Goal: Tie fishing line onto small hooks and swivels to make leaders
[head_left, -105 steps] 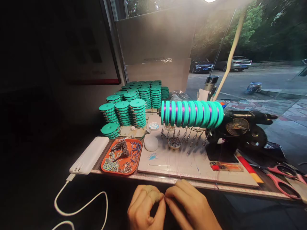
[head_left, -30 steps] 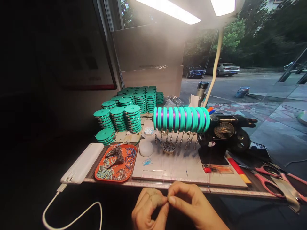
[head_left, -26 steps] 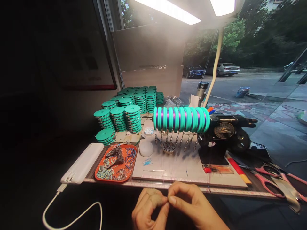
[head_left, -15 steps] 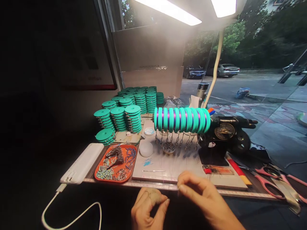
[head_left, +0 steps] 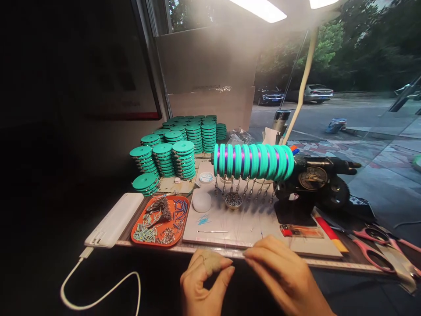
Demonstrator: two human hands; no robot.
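From here I see a dark brown surface (head_left: 126, 235) facing a grey street (head_left: 375, 115), round teal spools (head_left: 255, 161) lining its black metal winder (head_left: 332, 164). The left hand (head_left: 204, 283) and right hand (head_left: 284, 272) bunch their fingers (head_left: 266, 252) nearby; whether they grip anything, I cannot tell.

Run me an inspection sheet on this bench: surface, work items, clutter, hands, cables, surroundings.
Surface: pale board on the table, beads and thin pieces on it.
Work items: teal spools in a row at a black machine; metal bits hang beneath.
Clutter: orange tray of small parts, left; pink-handled scissors, right.
Hands: left hand and right hand apart at the front edge; anything held is too fine to tell.
Cables: white cable loops from a white power bank.
Surroundings: cars outside.
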